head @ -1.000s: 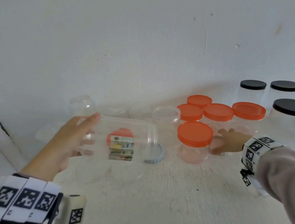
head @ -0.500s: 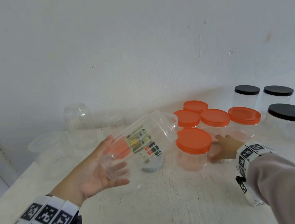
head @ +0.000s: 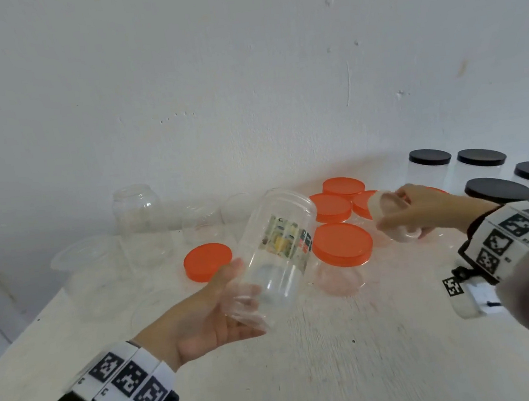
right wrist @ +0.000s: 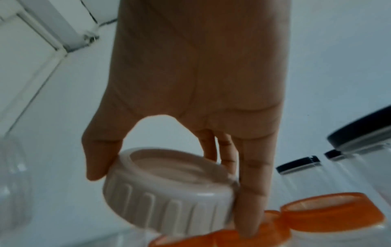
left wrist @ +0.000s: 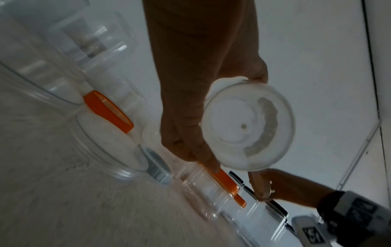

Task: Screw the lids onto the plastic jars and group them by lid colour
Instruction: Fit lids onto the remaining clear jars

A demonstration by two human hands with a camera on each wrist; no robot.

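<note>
Left hand [head: 204, 319]: you grip the labelled clear jar [head: 277, 248], mouth tilted up-right.
Right hand [head: 422, 207]: you pinch the white ribbed lid [right wrist: 169, 190], just right of that mouth.

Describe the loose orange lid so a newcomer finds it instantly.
Start at the white table against the wall, left of the orange-lidded jars. The loose orange lid lies flat on the tabletop just beyond the left hand. Unlike the other orange lids, it sits on no jar.

Head view: high, angled down across the white table [head: 309, 376] toward the far wall. Wrist views: close along each hand, sharing the orange-lidded jars [head: 341, 247] [left wrist: 222, 180] [right wrist: 330, 215].
</note>
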